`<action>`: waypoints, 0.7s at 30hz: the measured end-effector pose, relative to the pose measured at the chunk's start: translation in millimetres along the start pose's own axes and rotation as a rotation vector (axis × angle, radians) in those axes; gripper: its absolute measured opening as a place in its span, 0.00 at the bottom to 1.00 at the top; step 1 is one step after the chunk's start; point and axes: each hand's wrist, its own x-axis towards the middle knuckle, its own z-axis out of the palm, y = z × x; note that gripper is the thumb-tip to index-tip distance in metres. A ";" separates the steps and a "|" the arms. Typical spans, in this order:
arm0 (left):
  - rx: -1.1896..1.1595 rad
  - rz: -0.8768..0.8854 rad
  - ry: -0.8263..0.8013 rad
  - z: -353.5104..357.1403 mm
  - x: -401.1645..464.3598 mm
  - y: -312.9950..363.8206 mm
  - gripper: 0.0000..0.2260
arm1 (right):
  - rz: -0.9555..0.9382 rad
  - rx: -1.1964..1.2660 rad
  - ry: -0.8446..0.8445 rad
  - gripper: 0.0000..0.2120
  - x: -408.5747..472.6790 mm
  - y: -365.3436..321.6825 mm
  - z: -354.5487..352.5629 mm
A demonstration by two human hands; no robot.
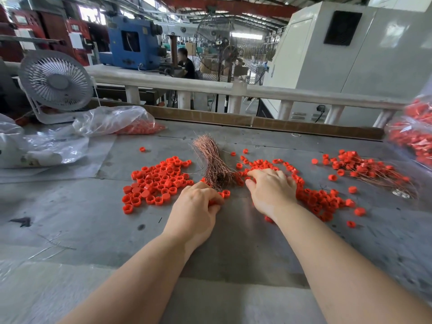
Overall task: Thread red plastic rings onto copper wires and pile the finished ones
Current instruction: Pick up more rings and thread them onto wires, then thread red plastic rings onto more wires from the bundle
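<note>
A bundle of copper wires [214,160] lies in the middle of the grey table [93,218]. Loose red plastic rings [159,181] spread in a patch to its left, and more red rings [320,199] lie to its right. At the far right sits a pile of rings threaded on wires [367,169]. My left hand [197,208] is at the near end of the bundle, its fingers curled round a red ring. My right hand [271,190] rests palm down on the right-hand rings, fingers stretched toward the bundle.
A white desk fan [56,83] stands at the back left beside clear plastic bags [112,122], one holding red rings. Another bag of red parts [413,134] sits at the right edge. A white railing [187,87] runs behind the table.
</note>
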 end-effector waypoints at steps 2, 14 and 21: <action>0.000 0.003 0.000 -0.1 0.1 0.1 0.07 | 0.014 -0.023 -0.031 0.17 2.6 -0.9 0.8; 0.020 -0.014 -0.020 0.9 0.7 -0.2 0.08 | 0.027 -0.067 -0.008 0.21 -5.7 -5.5 -5.6; 0.023 -0.017 -0.025 -0.3 0.0 0.2 0.08 | -0.019 -0.062 0.011 0.14 -14.3 -2.5 -8.0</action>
